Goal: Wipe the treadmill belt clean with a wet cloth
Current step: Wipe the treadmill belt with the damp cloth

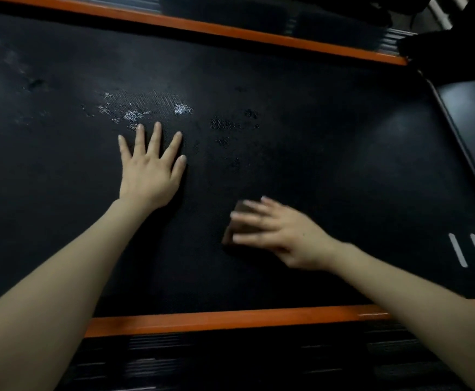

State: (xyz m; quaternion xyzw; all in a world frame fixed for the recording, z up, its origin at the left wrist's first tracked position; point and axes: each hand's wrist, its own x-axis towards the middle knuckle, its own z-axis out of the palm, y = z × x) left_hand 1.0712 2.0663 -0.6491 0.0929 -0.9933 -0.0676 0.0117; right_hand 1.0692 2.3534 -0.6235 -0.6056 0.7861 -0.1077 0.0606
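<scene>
I braced left hand [148, 170] flat on treadmill belt [343, 165], fingers spread, empty; right hand [276, 235], blurred, pressed the cloth [235, 231] beneath near-straight fingers; best to sweep firm overlapping passes toward wet streaks [134, 112] just beyond left fingertips.

Black treadmill belt [315, 131], orange side rails [230, 320] along both edges. Wet glistening patches [134, 112] just beyond left grip [150, 170], which lies flat on belt. Brown cloth [240, 227] lies under right grip [273, 232].
</scene>
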